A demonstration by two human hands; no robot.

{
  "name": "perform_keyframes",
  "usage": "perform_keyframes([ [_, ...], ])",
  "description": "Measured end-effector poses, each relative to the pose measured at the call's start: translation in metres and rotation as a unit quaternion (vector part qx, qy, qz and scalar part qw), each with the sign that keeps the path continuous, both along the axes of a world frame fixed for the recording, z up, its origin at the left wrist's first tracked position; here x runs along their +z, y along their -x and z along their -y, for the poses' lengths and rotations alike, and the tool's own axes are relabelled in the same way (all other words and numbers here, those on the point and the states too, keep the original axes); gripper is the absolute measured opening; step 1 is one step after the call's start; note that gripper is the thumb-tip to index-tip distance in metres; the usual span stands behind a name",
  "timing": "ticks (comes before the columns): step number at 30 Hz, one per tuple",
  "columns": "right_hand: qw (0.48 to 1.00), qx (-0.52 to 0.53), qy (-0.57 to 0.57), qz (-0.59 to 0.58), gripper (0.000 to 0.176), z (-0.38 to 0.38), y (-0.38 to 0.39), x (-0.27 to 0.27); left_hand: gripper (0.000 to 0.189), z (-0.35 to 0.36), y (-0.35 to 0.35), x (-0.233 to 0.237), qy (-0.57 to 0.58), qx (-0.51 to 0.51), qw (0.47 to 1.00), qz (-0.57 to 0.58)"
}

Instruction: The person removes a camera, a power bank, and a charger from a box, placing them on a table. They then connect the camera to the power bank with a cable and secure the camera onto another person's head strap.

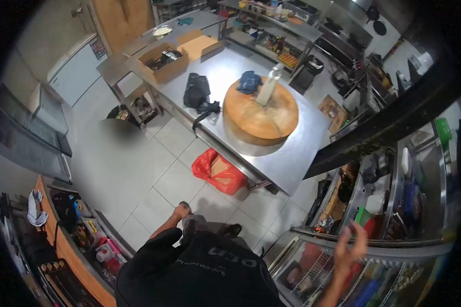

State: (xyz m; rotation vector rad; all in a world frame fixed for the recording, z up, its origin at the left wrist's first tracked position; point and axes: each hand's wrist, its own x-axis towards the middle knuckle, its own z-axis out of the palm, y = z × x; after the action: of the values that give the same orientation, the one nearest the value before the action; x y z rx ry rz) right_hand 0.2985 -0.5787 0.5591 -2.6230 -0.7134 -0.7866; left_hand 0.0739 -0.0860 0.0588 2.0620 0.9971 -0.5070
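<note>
Kitchen, tiled floor (171,135), steel table (302,158) mid-view; using the table as reference, sides as the wearer sees them. Cabinet (389,249) with wire racks (312,273) sits on the near side of the table, off to the right, well apart from it. Packs of food inside, contents too blurred to name.

Right hand (351,246) is up over the cabinet's rim, fingers spread, nothing visible in it. So cabinet is directly below/behind that hand in view; can't tell if skin touches the rim. Left hand (182,210) is on the near side of the table, well short of it, away from the cabinet. Fingers curled, something dark at the tips; can't tell if it's gripping anything. Black shirt (200,271) between the two arms.

Red plastic bag (217,171): on the floor against the table's near side, beyond the left hand. On the table: round wooden block (241,115) toward the right, dark blue bundle (249,82) and a pale upright item (268,91) on top of it; black bag (196,91) left of the block. Cardboard box (164,74), open, at the table's left end. White freezer (77,77) further left. Dark post (389,128) cuts across view right of the table, cluttered shelves (389,189) past it.
</note>
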Motion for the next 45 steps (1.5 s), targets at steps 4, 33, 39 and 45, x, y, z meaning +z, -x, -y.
perform_keyframes([
  [4, 0.909, 0.107, -0.230, -0.331, 0.026, -0.125, -0.028, -0.157, 0.045, -0.037, 0.067, -0.011, 0.071, 0.153, 0.986, 0.013],
  [33, 0.943, 0.102, -0.071, -0.308, 0.028, -0.730, -0.271, -0.278, 0.032, -0.463, -0.070, 0.155, 0.098, 0.286, 0.918, 0.255],
  [39, 0.804, 0.250, -0.285, -0.457, 0.016, -0.800, -0.243, -0.121, 0.065, -0.514, -0.210, 0.344, 0.222, 0.124, 0.891, 0.375],
  [45, 0.755, 0.430, -0.208, -0.449, 0.020, -0.914, -0.208, -0.080, 0.070, -0.572, -0.288, 0.378, 0.203, 0.092, 0.852, 0.474],
])
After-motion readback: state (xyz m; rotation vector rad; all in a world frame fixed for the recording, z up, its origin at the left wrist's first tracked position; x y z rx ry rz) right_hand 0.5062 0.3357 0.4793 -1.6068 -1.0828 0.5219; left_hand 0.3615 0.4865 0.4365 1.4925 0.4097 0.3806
